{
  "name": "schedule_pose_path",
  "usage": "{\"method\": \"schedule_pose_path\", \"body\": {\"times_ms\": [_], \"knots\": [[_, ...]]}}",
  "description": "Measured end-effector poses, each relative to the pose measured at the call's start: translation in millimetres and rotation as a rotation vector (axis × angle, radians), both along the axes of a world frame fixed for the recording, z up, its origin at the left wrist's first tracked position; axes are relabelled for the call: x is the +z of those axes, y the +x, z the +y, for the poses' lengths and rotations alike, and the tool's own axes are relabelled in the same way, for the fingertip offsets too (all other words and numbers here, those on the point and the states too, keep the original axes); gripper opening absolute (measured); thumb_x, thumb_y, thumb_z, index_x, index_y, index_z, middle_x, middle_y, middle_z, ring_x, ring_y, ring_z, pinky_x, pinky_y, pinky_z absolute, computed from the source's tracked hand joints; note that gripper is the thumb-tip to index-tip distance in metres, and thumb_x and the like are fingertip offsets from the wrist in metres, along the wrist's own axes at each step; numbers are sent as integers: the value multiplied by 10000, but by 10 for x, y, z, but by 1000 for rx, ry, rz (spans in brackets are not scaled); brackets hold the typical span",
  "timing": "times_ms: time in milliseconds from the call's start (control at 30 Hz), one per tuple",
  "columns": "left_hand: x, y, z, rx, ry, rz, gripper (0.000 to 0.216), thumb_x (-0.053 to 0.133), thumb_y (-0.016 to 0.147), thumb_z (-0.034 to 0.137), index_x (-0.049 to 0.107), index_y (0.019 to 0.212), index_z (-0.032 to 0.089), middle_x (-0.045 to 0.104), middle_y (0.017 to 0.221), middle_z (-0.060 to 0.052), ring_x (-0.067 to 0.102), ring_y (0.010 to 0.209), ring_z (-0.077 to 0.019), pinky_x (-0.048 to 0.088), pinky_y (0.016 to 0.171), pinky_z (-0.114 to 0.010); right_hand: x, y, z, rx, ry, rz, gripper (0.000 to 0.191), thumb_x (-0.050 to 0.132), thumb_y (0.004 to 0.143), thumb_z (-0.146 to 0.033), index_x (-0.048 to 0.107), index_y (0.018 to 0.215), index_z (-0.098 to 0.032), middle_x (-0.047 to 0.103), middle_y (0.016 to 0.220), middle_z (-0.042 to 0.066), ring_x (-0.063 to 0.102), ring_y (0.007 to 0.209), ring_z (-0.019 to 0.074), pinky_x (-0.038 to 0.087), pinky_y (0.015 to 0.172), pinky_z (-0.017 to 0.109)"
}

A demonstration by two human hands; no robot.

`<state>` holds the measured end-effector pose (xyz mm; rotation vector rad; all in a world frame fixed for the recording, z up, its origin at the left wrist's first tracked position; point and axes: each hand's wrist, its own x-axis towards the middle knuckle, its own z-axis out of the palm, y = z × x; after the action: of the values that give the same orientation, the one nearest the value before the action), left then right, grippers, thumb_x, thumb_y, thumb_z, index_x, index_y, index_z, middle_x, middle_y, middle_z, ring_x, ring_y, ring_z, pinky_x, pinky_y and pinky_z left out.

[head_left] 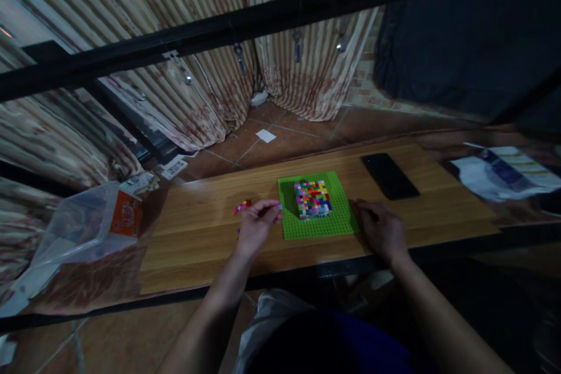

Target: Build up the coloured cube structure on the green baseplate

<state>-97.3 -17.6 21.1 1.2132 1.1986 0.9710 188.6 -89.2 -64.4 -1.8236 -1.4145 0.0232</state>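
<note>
A green baseplate (337, 204) lies on a wooden table (205, 245). On it stands a block of many small coloured bricks (312, 198). My left hand (256, 225) hovers just left of the plate, fingers pinched on a small pale brick (280, 207). A few loose bricks (241, 207) lie on the table beyond that hand. My right hand (380, 229) rests on the table against the plate's right edge, fingers curled down; whether it holds anything is hidden.
A black phone (389, 176) lies flat at the back right. White papers or bags (499, 174) sit at the far right. A clear plastic bag with an orange box (94, 222) lies left of the table. Striped curtains hang behind.
</note>
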Motion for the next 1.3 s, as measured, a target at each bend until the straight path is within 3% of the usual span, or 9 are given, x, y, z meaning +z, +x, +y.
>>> {"method": "schedule_pose_path", "body": {"times_ms": [200, 400, 600, 1033, 1300], "knots": [[-53, 484, -13, -178, 150, 220, 177, 573, 848, 283, 695, 928, 182, 711, 773, -11, 648, 651, -117, 507, 602, -214, 0, -3, 0, 13, 18, 27, 290, 457, 895, -342, 704, 912, -190, 711, 941, 107, 673, 840, 231, 531, 770, 374], [-56, 759, 29, -229, 365, 468, 190, 541, 887, 269, 719, 923, 212, 734, 876, -12, 660, 792, -138, 507, 735, -236, 10, -22, -1, 8, 26, 46, 293, 454, 894, -346, 703, 901, -190, 714, 930, 111, 671, 851, 238, 531, 787, 389], [-29, 850, 27, -197, 488, 625, 224, 525, 909, 270, 739, 889, 207, 730, 903, -32, 641, 829, -151, 483, 798, -263, 1, -16, 5, 24, 36, 73, 268, 467, 892, -321, 700, 912, -191, 715, 969, 108, 672, 876, 230, 533, 803, 379], [-39, 970, -20, -177, 514, 918, 265, 431, 956, 264, 687, 966, 192, 704, 994, -62, 637, 841, -176, 459, 759, -276, 25, -35, -2, 13, 16, 107, 286, 460, 889, -339, 708, 915, -198, 716, 983, 106, 676, 883, 238, 538, 800, 390], [-66, 987, -25, -166, 526, 937, 255, 435, 955, 269, 677, 982, 195, 696, 1018, -68, 638, 864, -173, 458, 769, -265, 30, -32, -3, 14, 4, 94, 291, 458, 890, -345, 703, 911, -189, 706, 939, 108, 668, 853, 237, 532, 781, 385]]}}
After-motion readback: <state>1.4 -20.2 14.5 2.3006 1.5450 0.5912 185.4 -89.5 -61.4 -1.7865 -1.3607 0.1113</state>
